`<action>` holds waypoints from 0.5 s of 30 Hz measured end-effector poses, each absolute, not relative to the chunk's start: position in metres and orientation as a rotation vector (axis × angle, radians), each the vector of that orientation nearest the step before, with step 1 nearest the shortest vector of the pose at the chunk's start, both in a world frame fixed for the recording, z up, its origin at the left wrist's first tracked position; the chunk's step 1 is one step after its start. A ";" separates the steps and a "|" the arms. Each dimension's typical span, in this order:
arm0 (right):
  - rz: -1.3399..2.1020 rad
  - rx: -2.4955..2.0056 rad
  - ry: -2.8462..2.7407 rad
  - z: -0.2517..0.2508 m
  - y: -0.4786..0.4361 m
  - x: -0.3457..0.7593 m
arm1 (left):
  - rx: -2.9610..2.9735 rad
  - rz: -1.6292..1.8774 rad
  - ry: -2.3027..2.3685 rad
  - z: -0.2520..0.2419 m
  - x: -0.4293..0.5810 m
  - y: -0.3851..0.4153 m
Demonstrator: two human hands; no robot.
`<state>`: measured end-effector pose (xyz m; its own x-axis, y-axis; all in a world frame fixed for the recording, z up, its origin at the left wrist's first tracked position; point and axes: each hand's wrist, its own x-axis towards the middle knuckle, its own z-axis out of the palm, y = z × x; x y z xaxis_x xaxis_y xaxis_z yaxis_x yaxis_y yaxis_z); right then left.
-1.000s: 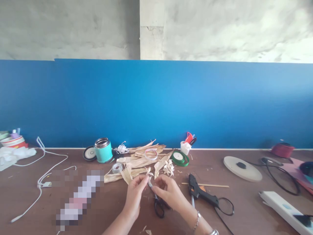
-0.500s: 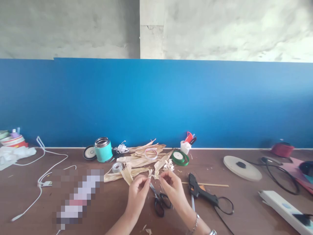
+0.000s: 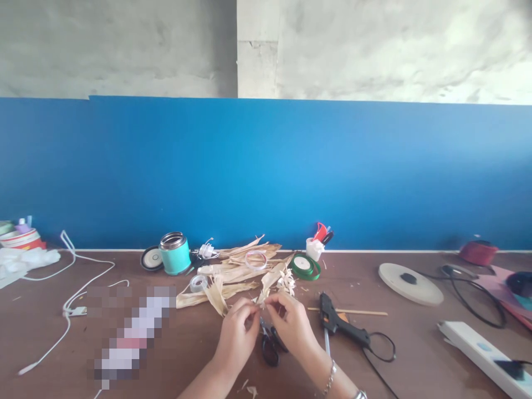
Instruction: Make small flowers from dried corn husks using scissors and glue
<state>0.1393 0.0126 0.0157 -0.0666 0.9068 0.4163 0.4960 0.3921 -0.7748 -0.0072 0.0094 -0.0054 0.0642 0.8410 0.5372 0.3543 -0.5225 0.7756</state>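
Observation:
My left hand and my right hand meet over the middle of the table, fingertips nearly touching. Both pinch at a small pale piece of corn husk, partly covered by the fingers. Black-handled scissors lie under and between the hands, their blades partly hidden by them. Just behind is a heap of dry corn husks, with a roll of clear tape and a pinkish ring-shaped roll on it. Small cut white petal-like pieces sit right of the heap, near a green ribbon spool.
Right of my hands lie a black glue gun and a thin wooden stick. Farther right are a round pale disc and a white power strip. At left stand a turquoise jar and a white cable. A blue partition rises behind.
My hands have come closer together, the right one shifting left, so their fingertips now meet at the husk piece. The scissors are more covered than before.

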 end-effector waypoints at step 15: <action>0.553 -1.283 -1.705 0.014 0.013 0.138 | 1.917 1.399 1.152 -0.001 -0.004 0.004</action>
